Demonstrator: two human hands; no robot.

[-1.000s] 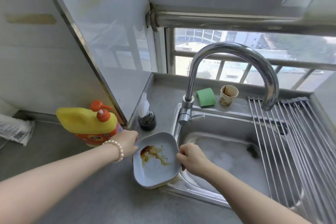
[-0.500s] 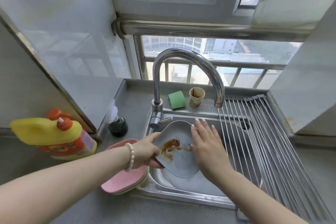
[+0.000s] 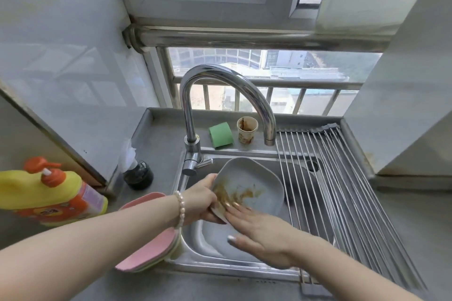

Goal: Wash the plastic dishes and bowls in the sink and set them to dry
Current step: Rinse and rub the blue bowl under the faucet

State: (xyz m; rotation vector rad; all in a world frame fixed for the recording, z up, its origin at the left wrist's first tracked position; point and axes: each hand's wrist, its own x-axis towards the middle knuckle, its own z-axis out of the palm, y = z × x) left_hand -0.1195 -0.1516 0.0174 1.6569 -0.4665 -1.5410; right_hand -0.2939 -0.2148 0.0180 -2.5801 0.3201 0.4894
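Observation:
A grey-blue plastic plate [image 3: 254, 178] smeared with brown sauce is held tilted over the steel sink [image 3: 220, 247]. My left hand [image 3: 203, 199] grips its left rim. My right hand [image 3: 259, 230] lies flat with straight fingers on the plate's lower face, the fingertips in the sauce. A stack of plastic dishes, pink on top [image 3: 146, 249], sits on the counter at the sink's left edge, partly under my left forearm. No water runs from the tap [image 3: 227, 85].
A roll-up steel drying rack [image 3: 342, 190] covers the sink's right half. Behind the sink stand a green sponge [image 3: 220, 134] and a stained paper cup [image 3: 247, 133]. A yellow detergent bottle [image 3: 46, 193] and a small dark jar [image 3: 138, 175] sit on the left counter.
The plate has gone from the counter to above the sink. My right hand has opened and slid down across the plate, smearing the sauce. The view has shifted right.

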